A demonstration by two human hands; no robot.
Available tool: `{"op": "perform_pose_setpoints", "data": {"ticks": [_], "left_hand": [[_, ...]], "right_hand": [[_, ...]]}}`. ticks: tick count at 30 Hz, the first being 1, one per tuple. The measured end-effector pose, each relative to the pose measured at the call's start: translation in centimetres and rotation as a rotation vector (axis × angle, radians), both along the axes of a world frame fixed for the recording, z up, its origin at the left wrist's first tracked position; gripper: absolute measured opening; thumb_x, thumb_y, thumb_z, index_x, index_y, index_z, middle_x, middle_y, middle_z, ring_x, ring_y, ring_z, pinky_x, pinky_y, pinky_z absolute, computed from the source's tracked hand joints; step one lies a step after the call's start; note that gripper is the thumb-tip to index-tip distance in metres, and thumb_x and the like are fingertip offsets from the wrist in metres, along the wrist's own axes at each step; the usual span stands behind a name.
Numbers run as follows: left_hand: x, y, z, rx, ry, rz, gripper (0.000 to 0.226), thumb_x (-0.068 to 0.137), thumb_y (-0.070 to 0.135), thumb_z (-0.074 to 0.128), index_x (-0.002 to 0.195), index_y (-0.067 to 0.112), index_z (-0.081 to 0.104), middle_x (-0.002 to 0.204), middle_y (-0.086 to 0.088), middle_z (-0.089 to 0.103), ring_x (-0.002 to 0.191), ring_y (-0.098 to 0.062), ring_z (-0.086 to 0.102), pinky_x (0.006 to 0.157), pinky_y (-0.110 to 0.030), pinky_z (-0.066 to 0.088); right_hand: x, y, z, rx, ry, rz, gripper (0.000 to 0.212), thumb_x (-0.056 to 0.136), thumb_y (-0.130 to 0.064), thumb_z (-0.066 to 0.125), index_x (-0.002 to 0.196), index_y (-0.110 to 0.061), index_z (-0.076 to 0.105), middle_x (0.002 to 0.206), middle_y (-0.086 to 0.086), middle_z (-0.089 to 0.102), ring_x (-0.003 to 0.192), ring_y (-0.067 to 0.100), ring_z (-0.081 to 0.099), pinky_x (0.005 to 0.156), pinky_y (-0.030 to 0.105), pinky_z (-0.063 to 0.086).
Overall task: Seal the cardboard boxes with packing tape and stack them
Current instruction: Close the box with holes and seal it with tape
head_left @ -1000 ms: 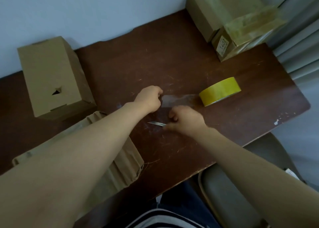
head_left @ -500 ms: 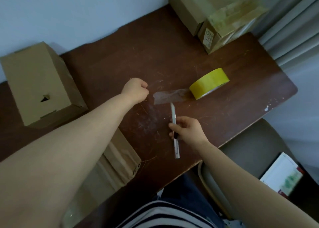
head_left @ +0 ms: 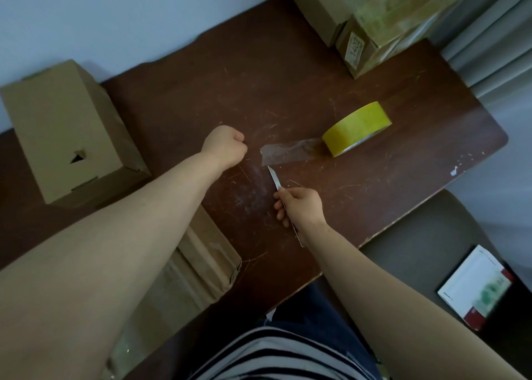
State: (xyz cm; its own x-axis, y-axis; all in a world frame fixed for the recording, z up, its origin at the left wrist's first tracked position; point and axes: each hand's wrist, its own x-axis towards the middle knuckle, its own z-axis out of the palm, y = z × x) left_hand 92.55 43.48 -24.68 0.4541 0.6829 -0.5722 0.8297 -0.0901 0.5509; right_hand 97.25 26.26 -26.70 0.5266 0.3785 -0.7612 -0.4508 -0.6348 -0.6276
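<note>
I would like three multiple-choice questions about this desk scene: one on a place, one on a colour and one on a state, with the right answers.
1. Where is the tape roll?
A. on the floor
B. on the table
C. on a shelf

2. What colour is the roll?
A. yellow
B. blue
C. white

3. What is the right hand doing?
A. lying flat and open
B. gripping the knife
C. holding a pen

Answers:
1 B, the roll sits on the brown tabletop.
2 A, its side is bright yellow.
3 B, the fingers curl round the handle, and the blade points toward the tape strip.
</note>
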Motion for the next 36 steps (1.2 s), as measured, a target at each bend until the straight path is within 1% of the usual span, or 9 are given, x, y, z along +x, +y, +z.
{"op": "perform_pose_setpoints", "data": {"ticks": [9, 11, 14, 17, 19, 22, 25, 30, 36], "left_hand": [[0.0, 0.0, -0.1, 0.013, -0.004, 0.015, 0.036, 0.091, 0.004, 0.056, 0.126, 0.008, 0.06, 0.131, -0.011, 0.057, 0.123, -0.026, 0.051, 0.107, -0.038, 0.04], [-0.1, -0.2, -0.3, -0.029, -0.008, 0.032, 0.022, 0.09, 0.002, 0.055, 0.106, 0.009, 0.068, 0.11, -0.014, 0.063, 0.109, -0.028, 0.059, 0.099, -0.038, 0.047], [0.2, -0.3, -0.4, -0.106, 0.001, 0.086, 0.016, 0.088, -0.002, 0.053, 0.081, 0.011, 0.057, 0.087, -0.013, 0.056, 0.084, -0.028, 0.06, 0.082, -0.036, 0.052], [0.6, -0.5, -0.3, -0.145, 0.013, 0.161, 0.016, 0.09, -0.002, 0.053, 0.097, -0.002, 0.067, 0.102, -0.02, 0.067, 0.098, -0.032, 0.065, 0.088, -0.04, 0.055], [0.9, -0.6, -0.1, -0.178, 0.006, 0.192, 0.026, 0.093, -0.002, 0.047, 0.113, -0.008, 0.062, 0.114, -0.022, 0.065, 0.106, -0.033, 0.064, 0.087, -0.036, 0.053], [0.8, -0.6, -0.1, -0.238, 0.031, 0.224, 0.027, 0.097, -0.001, 0.043, 0.116, -0.004, 0.061, 0.118, -0.013, 0.065, 0.103, -0.024, 0.064, 0.09, -0.03, 0.053], [1.0, -1.0, 0.1, -0.247, 0.048, 0.286, 0.019, 0.091, 0.001, 0.053, 0.104, -0.005, 0.065, 0.091, -0.013, 0.069, 0.081, -0.02, 0.067, 0.08, -0.033, 0.058], [1.5, -2.4, 0.9, -0.439, 0.077, 0.335, 0.028, 0.086, 0.001, 0.054, 0.112, -0.011, 0.057, 0.088, -0.021, 0.064, 0.064, -0.021, 0.063, 0.041, -0.022, 0.052], [2.2, -3.6, 0.0, -0.483, -0.019, 0.542, 0.028, 0.093, 0.009, 0.047, 0.114, -0.006, 0.054, 0.094, -0.02, 0.062, 0.064, -0.021, 0.059, 0.037, -0.021, 0.048]], "right_hand": [[-0.3, 0.9, -0.3, 0.002, -0.043, -0.022, 0.026, 0.1, -0.016, 0.049, 0.078, -0.013, 0.063, 0.061, 0.0, 0.055, 0.033, 0.002, 0.042, 0.033, 0.018, 0.034], [-0.2, 0.9, -0.4, 0.013, -0.01, -0.039, 0.025, 0.1, -0.016, 0.05, 0.079, -0.012, 0.063, 0.06, 0.0, 0.055, 0.035, 0.004, 0.042, 0.033, 0.018, 0.033], [-0.1, 0.9, -0.4, 0.057, 0.055, -0.083, 0.025, 0.1, -0.016, 0.05, 0.08, -0.01, 0.064, 0.059, -0.001, 0.053, 0.035, 0.004, 0.041, 0.033, 0.018, 0.031], [0.2, 1.0, -0.4, 0.099, 0.143, -0.134, 0.025, 0.1, -0.015, 0.05, 0.081, -0.008, 0.064, 0.058, 0.0, 0.051, 0.036, 0.005, 0.039, 0.032, 0.019, 0.029], [0.7, 1.1, -0.2, 0.153, 0.224, -0.191, 0.024, 0.1, -0.014, 0.05, 0.081, -0.006, 0.063, 0.06, 0.001, 0.049, 0.037, 0.006, 0.038, 0.032, 0.018, 0.027], [1.7, 1.4, 0.0, 0.204, 0.295, -0.266, 0.023, 0.099, -0.014, 0.05, 0.082, -0.005, 0.063, 0.061, 0.001, 0.048, 0.038, 0.007, 0.038, 0.032, 0.018, 0.026], [2.2, 1.4, 0.1, 0.212, 0.281, -0.247, 0.022, 0.099, -0.014, 0.051, 0.082, -0.005, 0.064, 0.06, 0.001, 0.05, 0.037, 0.007, 0.039, 0.032, 0.018, 0.026], [2.1, 0.1, -0.4, 0.159, 0.246, -0.205, 0.022, 0.098, -0.015, 0.053, 0.083, -0.005, 0.065, 0.056, 0.0, 0.051, 0.037, 0.008, 0.04, 0.032, 0.019, 0.027], [1.6, -0.9, -0.8, 0.144, 0.245, -0.197, 0.022, 0.097, -0.017, 0.054, 0.083, -0.006, 0.066, 0.052, -0.003, 0.054, 0.038, 0.009, 0.042, 0.033, 0.021, 0.028]]}}
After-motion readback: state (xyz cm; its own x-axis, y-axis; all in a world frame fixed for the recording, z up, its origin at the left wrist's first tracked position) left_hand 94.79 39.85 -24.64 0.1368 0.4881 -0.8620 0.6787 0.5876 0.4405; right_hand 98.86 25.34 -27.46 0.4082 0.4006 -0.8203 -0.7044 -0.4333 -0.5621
